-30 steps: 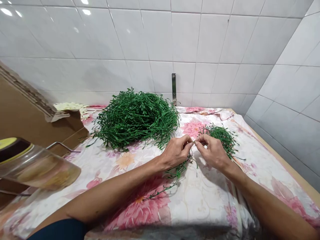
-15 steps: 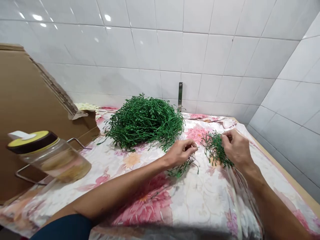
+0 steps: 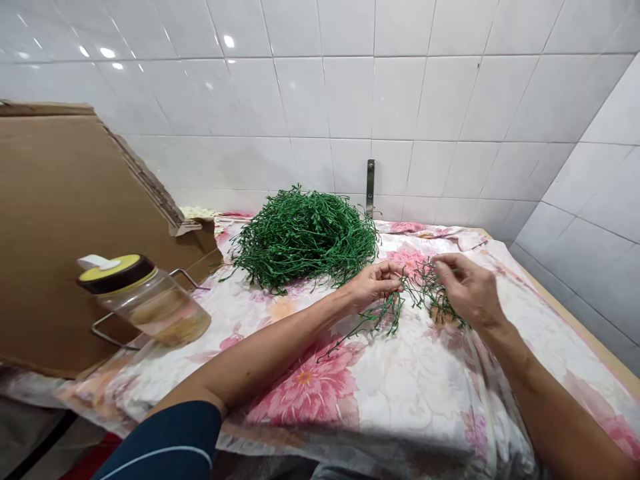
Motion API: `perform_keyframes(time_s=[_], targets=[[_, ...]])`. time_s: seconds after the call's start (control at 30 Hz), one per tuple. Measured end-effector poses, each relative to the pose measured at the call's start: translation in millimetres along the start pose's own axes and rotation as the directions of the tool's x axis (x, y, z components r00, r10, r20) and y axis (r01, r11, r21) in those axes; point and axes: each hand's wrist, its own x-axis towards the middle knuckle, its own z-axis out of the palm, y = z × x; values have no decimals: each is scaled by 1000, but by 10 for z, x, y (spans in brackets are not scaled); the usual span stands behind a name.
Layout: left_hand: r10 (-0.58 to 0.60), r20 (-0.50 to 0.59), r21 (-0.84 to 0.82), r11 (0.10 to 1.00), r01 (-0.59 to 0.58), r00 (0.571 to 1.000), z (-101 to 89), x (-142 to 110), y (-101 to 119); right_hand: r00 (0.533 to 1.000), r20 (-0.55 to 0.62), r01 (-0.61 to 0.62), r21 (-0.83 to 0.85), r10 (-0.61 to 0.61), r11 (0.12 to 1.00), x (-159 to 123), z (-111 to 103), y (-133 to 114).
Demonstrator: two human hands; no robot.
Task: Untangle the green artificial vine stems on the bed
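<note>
A loose sprig of thin green artificial vine (image 3: 424,293) lies tangled between my two hands, on a floral cloth (image 3: 400,380). My left hand (image 3: 375,285) pinches stems at the sprig's left end, and a strand trails down and left from it. My right hand (image 3: 467,290) curls over the sprig's right part, with its fingertips on the stems. Behind both hands sits a large heap of the same green vine (image 3: 305,240), not touched by either hand. The exact grip points are too small to make out.
A glass jar with a yellow-and-black lid (image 3: 150,300) stands on a wire stand at the cloth's left. Brown cardboard (image 3: 65,227) leans there. White tiled walls (image 3: 450,100) rise behind and right, with a metal bracket (image 3: 370,187). A wooden edge (image 3: 575,327) runs along the right.
My hands have moved apart from their fingertip pinch, and the sprig now spans the gap between them. The view has swung left and down, showing more of the jar and cardboard.
</note>
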Motion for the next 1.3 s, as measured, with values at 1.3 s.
perform_keyframes(time_s=[1.3], targets=[[-16,31,195,981,10,999,-23,33,-204,894,433,-201,151,118,968,-21,206,72]])
